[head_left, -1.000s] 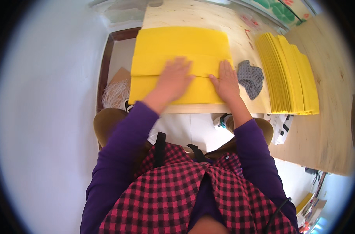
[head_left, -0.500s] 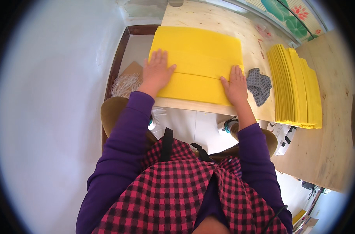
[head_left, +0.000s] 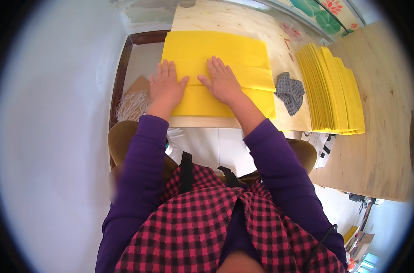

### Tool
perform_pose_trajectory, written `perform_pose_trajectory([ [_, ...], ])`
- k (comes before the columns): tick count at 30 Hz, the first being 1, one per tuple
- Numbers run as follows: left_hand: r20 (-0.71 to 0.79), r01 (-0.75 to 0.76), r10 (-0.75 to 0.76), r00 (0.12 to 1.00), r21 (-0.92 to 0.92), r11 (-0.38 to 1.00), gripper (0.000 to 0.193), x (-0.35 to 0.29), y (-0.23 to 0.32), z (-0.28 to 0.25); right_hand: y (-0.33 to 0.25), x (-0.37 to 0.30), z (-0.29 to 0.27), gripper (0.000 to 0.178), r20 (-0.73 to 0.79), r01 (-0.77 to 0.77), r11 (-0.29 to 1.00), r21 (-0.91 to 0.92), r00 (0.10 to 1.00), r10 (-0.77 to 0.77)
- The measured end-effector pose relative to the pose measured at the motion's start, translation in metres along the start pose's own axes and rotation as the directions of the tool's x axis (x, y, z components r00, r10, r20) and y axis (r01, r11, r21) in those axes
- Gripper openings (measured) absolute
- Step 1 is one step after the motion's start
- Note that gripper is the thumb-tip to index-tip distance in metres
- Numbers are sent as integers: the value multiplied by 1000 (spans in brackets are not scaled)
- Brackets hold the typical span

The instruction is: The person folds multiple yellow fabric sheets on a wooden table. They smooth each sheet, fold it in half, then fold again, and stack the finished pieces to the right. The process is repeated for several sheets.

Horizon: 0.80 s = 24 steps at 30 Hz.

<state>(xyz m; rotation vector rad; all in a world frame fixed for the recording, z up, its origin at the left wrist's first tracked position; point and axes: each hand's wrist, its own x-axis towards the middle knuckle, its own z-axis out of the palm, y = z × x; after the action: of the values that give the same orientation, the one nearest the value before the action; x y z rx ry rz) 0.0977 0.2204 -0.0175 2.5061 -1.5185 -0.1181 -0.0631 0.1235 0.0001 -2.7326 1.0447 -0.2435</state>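
A flat yellow sheet of fabric-like material (head_left: 216, 45) lies on the wooden table in front of me, with a fold running across it from side to side. My left hand (head_left: 167, 87) rests flat on its left edge, fingers stretched out. Near the middle of the sheet, my right hand (head_left: 221, 81) lies palm down across the fold, its fingers extended. Neither hand grips anything. Whether the yellow piece is one layer or several stacked ones, I cannot tell.
A crumpled grey textured cloth (head_left: 289, 93) lies right of the sheet. Beyond it stands a thick stack of folded yellow pieces (head_left: 330, 91). The pale wooden tabletop (head_left: 207, 13) reaches back. White stringy material (head_left: 133, 107) sits at lower left, near the white wall (head_left: 56, 113).
My right hand has slid left from the sheet's right edge to its middle. The left hand stays on the left edge. The whole view has shifted slightly.
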Motion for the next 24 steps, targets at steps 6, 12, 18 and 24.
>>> perform_pose_trajectory([
  [6,-44,-28,26,999,-39,999,70,-3,-3,4,67,-33,-2,79,-7,-190,976,-107,982,190],
  [12,-6,-26,25,1000,-84,996,71,0,-8,4,122,-71,-21,79,-1,-283,948,-146,958,285],
  [18,-206,-105,26,978,-385,917,60,6,-33,-12,118,-95,-47,51,-345,-202,979,12,918,193],
  [24,311,295,-154,938,-948,-122,41,-26,-42,-38,115,-120,-60,26,342,-401,-55,915,694,633],
])
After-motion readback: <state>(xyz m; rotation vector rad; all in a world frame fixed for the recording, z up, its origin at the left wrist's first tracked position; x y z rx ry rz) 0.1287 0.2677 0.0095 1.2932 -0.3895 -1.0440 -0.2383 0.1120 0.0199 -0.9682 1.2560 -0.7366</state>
